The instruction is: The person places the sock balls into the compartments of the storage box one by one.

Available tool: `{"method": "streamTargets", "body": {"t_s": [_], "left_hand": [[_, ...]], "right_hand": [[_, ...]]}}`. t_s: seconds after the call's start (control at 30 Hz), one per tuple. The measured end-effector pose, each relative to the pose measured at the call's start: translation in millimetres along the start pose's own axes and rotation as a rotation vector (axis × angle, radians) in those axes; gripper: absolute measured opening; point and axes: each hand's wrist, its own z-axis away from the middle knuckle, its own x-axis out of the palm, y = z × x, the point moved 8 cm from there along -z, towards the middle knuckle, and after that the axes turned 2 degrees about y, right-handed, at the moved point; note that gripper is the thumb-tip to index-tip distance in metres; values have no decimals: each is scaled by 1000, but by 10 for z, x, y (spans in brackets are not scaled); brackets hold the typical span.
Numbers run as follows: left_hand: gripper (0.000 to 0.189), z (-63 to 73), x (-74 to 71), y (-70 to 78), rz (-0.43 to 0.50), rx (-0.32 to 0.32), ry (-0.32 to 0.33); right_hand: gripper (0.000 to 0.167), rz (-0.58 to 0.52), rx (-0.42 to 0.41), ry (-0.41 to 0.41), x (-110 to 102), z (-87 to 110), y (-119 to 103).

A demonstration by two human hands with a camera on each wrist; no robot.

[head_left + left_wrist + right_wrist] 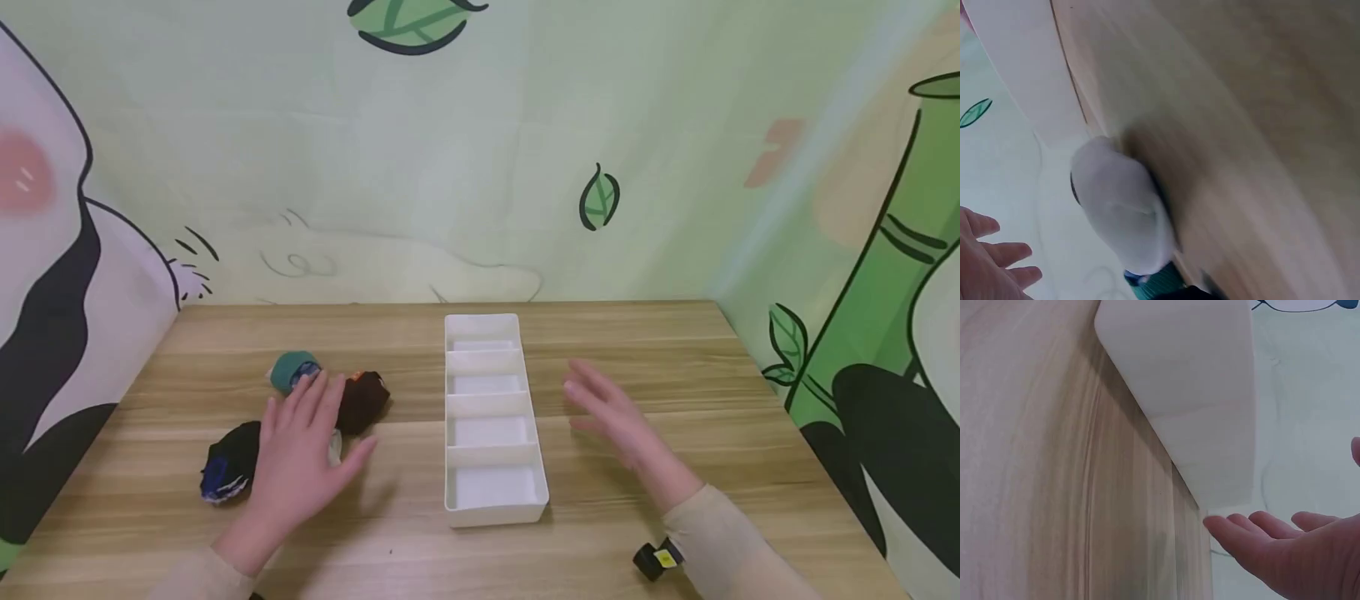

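Note:
My left hand (300,458) hovers with spread fingers over a group of balled-up fabric bundles that look like rolled socks. A black and blue bundle (227,465) lies to its left, a teal one (288,370) beyond the fingertips, and a dark brown one (364,403) to the right. Mostly hidden under the hand is a white bundle (335,448), seen more fully in the left wrist view as a pale roll (1122,200). To the right of a white divided box (498,515), my right hand (617,421) is held apart from it with fingers extended, holding nothing.
The box's several compartments run in a row from front to back, and no contents show in them. Under everything is a wood-grain table (405,533), its far edge meeting a wall covering (480,192) printed with leaves and cartoon shapes.

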Motion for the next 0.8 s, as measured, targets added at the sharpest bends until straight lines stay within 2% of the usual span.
{"method": "streamTargets", "body": {"t_s": [0.17,0.4,0.6,0.8], "left_hand": [[81,67,-28,-83,12,12,26],[79,163,-134,-228,43,-25,40],[78,211,-297,-429,106,-113,45],[78,266,-383,-666,174,-197,24]], "right_hand": [[71,-29,65,-53,84,-5,69],[74,-63,109,-108,170,-6,174],[76,-93,148,-128,224,-14,245],[79,-114,167,-154,265,-17,248]]}}
